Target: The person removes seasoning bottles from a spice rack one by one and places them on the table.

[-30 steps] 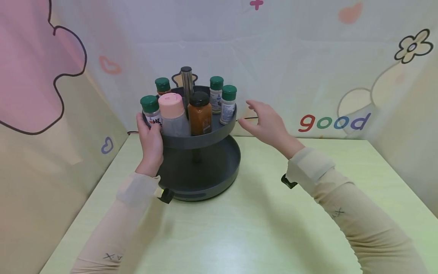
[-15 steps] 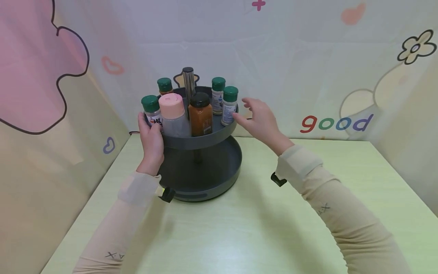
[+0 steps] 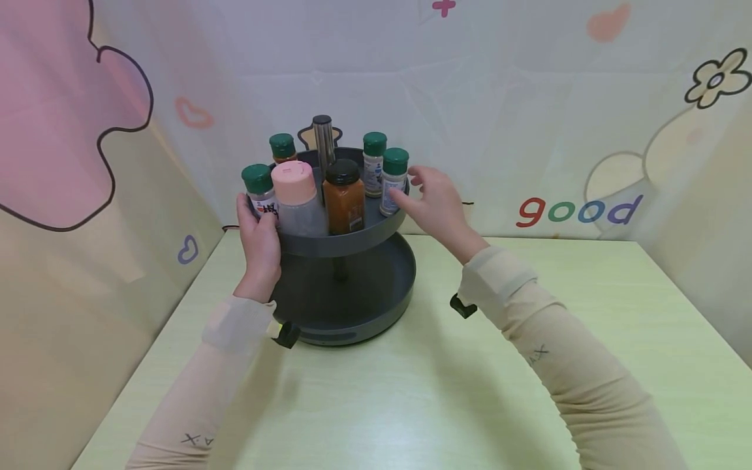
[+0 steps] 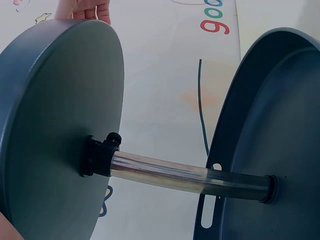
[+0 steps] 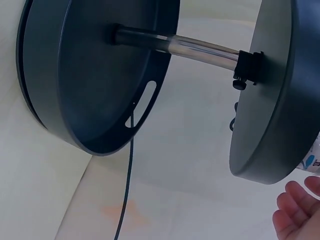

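Note:
A grey two-tier turntable rack [image 3: 337, 245] stands at the back, with several condiment containers on its upper tray. At the tray's left edge, my left hand [image 3: 258, 254] holds a green-capped spice bottle [image 3: 262, 196], its thumb across the label and fingers along the outer rim. On the right, my right hand [image 3: 437, 202] is at another green-capped bottle [image 3: 393, 186]. The thumb reaches over that bottle's front; the other fingers bend loosely behind the rim. In the right wrist view, my right fingertips [image 5: 295, 202] sit just off the tray, beside part of a bottle label [image 5: 312, 157].
Also on the upper tray are a pink-capped bottle [image 3: 298, 202], an orange-brown jar [image 3: 343, 202] with a black lid, and more green-capped bottles [image 3: 373, 163]. A metal post [image 3: 323, 140] rises mid-tray. The lower tray [image 3: 376, 281] rests on the pale table [image 3: 376, 398], before a printed curtain.
My right hand has moved left, from the air beside the tray to the right-hand spice bottle, thumb now overlapping it. My left hand and the rack have stayed put.

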Action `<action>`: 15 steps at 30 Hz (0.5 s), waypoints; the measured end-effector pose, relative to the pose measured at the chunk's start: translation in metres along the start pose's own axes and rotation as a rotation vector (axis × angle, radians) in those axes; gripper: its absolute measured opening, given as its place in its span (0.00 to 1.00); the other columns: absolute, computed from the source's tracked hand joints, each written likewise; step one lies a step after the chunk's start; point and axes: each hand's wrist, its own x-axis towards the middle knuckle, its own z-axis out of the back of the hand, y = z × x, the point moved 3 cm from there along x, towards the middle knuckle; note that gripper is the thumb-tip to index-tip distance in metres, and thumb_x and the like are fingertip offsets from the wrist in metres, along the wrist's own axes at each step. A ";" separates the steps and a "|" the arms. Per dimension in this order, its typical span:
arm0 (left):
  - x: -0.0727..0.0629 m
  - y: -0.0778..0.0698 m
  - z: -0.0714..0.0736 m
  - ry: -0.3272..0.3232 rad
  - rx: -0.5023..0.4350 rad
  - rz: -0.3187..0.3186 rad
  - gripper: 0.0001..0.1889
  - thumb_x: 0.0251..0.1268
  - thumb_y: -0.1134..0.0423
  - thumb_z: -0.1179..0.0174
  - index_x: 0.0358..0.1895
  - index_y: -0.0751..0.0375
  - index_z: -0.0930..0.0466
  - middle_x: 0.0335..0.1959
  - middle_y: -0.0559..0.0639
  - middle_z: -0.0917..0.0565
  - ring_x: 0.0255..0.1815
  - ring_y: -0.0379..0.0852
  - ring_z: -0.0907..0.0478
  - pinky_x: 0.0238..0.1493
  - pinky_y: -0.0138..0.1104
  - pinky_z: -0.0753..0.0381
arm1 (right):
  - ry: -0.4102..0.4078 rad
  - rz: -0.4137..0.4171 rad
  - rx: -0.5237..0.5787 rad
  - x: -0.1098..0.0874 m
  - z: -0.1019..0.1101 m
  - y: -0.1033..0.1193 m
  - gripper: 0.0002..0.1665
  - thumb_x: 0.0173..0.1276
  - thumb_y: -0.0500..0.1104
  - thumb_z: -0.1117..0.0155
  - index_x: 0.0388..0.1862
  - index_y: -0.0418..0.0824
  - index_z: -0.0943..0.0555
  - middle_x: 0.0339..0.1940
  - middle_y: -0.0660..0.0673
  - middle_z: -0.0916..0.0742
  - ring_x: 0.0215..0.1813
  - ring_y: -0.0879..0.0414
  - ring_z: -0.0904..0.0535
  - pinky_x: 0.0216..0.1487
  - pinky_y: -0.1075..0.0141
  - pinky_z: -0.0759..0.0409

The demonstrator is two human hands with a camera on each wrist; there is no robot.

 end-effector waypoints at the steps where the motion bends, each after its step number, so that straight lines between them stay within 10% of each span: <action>1: 0.000 0.000 0.000 0.000 -0.001 -0.001 0.30 0.61 0.66 0.66 0.67 0.49 0.59 0.67 0.43 0.48 0.67 0.39 0.50 0.69 0.38 0.53 | -0.003 -0.002 -0.001 0.000 -0.001 0.000 0.33 0.58 0.57 0.44 0.57 0.38 0.31 0.52 0.40 0.23 0.50 0.49 0.28 0.48 0.58 0.26; 15: 0.002 0.000 0.000 -0.001 0.010 -0.047 0.27 0.60 0.68 0.65 0.64 0.52 0.52 0.63 0.45 0.42 0.63 0.40 0.45 0.66 0.39 0.48 | -0.048 -0.039 -0.029 0.003 -0.009 0.000 0.32 0.57 0.61 0.46 0.52 0.40 0.27 0.49 0.41 0.24 0.50 0.51 0.31 0.47 0.58 0.26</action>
